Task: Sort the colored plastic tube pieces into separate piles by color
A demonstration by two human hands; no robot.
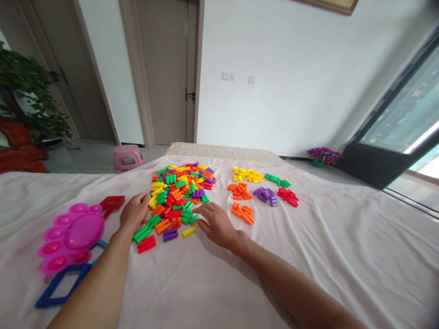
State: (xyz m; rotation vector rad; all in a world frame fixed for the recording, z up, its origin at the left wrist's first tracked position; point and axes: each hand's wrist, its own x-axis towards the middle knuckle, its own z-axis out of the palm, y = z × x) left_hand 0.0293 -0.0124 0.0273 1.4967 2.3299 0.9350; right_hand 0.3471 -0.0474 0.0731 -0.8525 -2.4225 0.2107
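no text, label, brand, number or sign is legible.

Left hand (135, 211) grip not resolved, teal piece (99, 244) part-hidden by left forearm (106, 278), picture frame (343, 7) cropped at top

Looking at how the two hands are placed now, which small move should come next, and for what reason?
Probably the right hand should pinch one green piece at the near side of the mixed pile. Its curved fingers are right beside that piece, and a separate green group lies farther right.
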